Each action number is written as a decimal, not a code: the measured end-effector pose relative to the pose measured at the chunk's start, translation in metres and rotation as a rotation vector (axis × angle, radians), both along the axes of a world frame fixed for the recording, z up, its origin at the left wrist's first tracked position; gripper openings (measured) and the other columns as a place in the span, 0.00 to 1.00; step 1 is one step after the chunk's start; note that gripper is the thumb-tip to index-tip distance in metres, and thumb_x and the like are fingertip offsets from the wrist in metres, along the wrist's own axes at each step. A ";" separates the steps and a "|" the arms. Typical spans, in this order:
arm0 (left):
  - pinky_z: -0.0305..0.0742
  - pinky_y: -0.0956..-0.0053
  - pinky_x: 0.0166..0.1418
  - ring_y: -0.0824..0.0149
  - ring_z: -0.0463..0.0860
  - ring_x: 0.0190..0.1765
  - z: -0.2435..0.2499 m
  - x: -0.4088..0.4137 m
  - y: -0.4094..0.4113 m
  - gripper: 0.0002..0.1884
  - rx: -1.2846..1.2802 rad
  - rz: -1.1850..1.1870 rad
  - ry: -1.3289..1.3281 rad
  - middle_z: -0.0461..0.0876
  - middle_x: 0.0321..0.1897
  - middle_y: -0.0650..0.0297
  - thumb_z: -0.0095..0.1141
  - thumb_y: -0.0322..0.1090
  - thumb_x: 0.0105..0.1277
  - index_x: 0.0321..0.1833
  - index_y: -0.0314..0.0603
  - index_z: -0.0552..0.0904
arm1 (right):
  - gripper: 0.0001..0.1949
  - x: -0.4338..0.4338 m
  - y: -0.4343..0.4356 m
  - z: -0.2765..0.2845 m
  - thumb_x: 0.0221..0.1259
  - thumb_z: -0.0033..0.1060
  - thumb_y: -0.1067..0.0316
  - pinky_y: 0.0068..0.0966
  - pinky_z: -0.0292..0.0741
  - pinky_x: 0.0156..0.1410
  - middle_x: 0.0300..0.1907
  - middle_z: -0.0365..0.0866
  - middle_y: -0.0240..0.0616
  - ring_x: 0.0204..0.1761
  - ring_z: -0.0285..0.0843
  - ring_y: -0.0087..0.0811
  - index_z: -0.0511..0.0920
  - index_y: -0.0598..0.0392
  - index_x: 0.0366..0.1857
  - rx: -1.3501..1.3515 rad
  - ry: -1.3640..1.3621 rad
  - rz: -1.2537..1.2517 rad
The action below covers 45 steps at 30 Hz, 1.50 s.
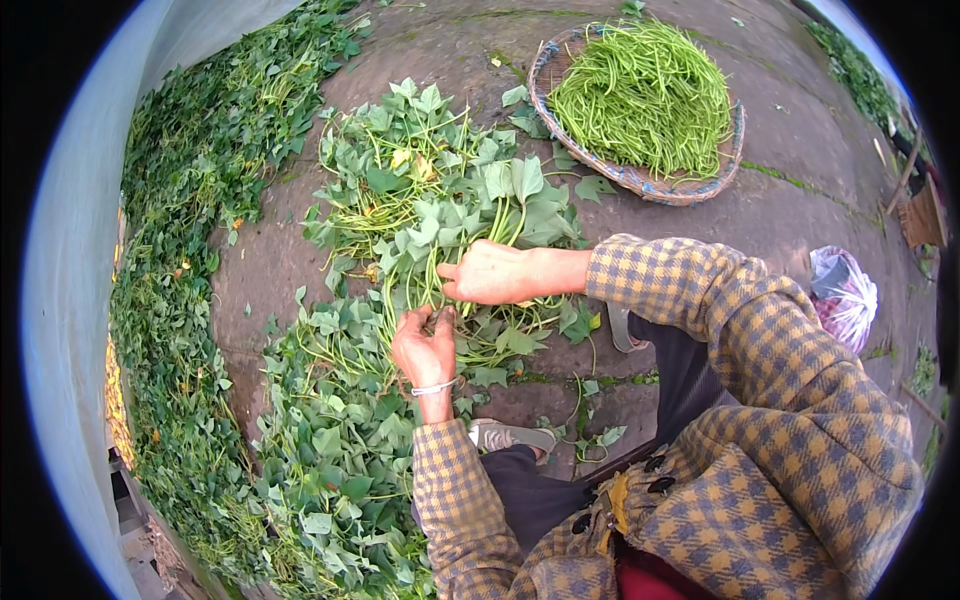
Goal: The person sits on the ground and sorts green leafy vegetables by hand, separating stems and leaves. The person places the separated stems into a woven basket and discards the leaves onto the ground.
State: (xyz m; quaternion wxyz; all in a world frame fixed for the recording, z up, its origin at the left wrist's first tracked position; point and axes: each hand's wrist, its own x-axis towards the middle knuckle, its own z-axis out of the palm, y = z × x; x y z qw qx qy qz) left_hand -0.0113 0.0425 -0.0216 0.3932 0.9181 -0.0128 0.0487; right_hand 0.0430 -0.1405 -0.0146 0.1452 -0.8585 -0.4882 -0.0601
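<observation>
My right hand (491,276) is closed around a bunch of leafy green stems (504,219), whose broad leaves fan out beyond the fist. Just below it, my left hand (429,349), with a light bangle at the wrist, has thumb and fingers pinched on stems at the near end of the greens. What lies between those fingertips is partly hidden. Both hands are over a heap of leafy vines (375,180), which look like sweet potato greens, with some yellowed leaves among them. More loose vines (345,450) lie along the left forearm.
A round woven basket (637,185) with a blue-bound rim holds a mound of thin green stems (645,97). A long bank of vines (180,300) runs along the left. A tied plastic bag (844,300) sits right on the concrete floor (795,187). My shoe (510,436) is beside the heap.
</observation>
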 end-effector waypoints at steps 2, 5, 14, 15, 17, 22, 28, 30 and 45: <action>0.73 0.69 0.37 0.59 0.79 0.28 0.001 0.000 -0.003 0.11 0.001 0.055 -0.024 0.81 0.25 0.53 0.66 0.30 0.51 0.33 0.30 0.82 | 0.08 -0.006 0.007 -0.002 0.42 0.58 0.70 0.33 0.71 0.21 0.28 0.71 0.39 0.20 0.76 0.37 0.74 0.59 0.28 -0.021 0.015 -0.053; 0.73 0.70 0.34 0.61 0.79 0.26 -0.006 0.002 -0.007 0.11 -0.043 0.126 -0.037 0.80 0.23 0.54 0.66 0.30 0.51 0.33 0.30 0.82 | 0.08 -0.008 0.013 -0.011 0.42 0.60 0.69 0.35 0.75 0.26 0.27 0.75 0.42 0.24 0.79 0.40 0.75 0.60 0.27 0.052 0.126 -0.227; 0.60 0.83 0.29 0.79 0.63 0.24 -0.003 0.018 0.024 0.13 -0.763 0.461 0.060 0.72 0.21 0.74 0.63 0.31 0.61 0.20 0.42 0.74 | 0.14 0.066 -0.034 0.011 0.63 0.52 0.61 0.36 0.76 0.43 0.29 0.80 0.47 0.32 0.79 0.39 0.77 0.65 0.36 0.772 0.804 -0.793; 0.64 0.83 0.30 0.79 0.67 0.25 -0.001 0.019 0.026 0.12 -0.826 0.496 0.076 0.74 0.21 0.72 0.63 0.31 0.61 0.21 0.43 0.75 | 0.14 0.067 -0.041 0.015 0.63 0.51 0.62 0.36 0.75 0.44 0.29 0.80 0.45 0.32 0.78 0.39 0.77 0.64 0.37 0.764 0.782 -0.746; 0.69 0.81 0.33 0.77 0.71 0.26 0.004 0.018 0.034 0.09 -0.942 0.504 0.143 0.77 0.23 0.70 0.63 0.31 0.61 0.25 0.42 0.77 | 0.15 0.067 -0.040 0.012 0.66 0.49 0.59 0.35 0.75 0.45 0.27 0.79 0.41 0.32 0.77 0.35 0.76 0.62 0.43 0.670 0.770 -0.682; 0.75 0.77 0.42 0.72 0.79 0.35 0.030 0.017 0.032 0.07 -1.025 0.479 0.086 0.83 0.32 0.63 0.63 0.33 0.61 0.33 0.38 0.80 | 0.19 0.054 -0.024 0.002 0.64 0.55 0.52 0.34 0.76 0.43 0.32 0.80 0.43 0.36 0.78 0.32 0.76 0.58 0.46 0.356 1.159 -0.575; 0.75 0.73 0.49 0.71 0.79 0.39 0.048 0.011 0.031 0.09 -1.068 0.346 -0.034 0.82 0.35 0.62 0.63 0.36 0.61 0.34 0.38 0.80 | 0.21 0.024 0.010 -0.048 0.49 0.71 0.54 0.33 0.75 0.44 0.31 0.82 0.42 0.36 0.80 0.36 0.78 0.58 0.39 0.260 0.929 -0.406; 0.72 0.75 0.48 0.72 0.78 0.39 0.059 0.008 0.030 0.09 -1.048 0.330 -0.032 0.81 0.36 0.63 0.63 0.37 0.62 0.32 0.41 0.79 | 0.18 0.024 0.020 -0.044 0.50 0.69 0.52 0.36 0.77 0.41 0.31 0.82 0.42 0.33 0.81 0.40 0.80 0.55 0.36 0.116 0.826 -0.462; 0.62 0.83 0.30 0.80 0.67 0.26 0.053 -0.006 0.072 0.13 -0.660 0.312 0.036 0.78 0.25 0.67 0.59 0.42 0.65 0.36 0.37 0.82 | 0.13 0.065 0.010 0.083 0.38 0.58 0.74 0.39 0.72 0.28 0.26 0.76 0.35 0.29 0.79 0.43 0.77 0.50 0.33 0.373 -0.121 -0.504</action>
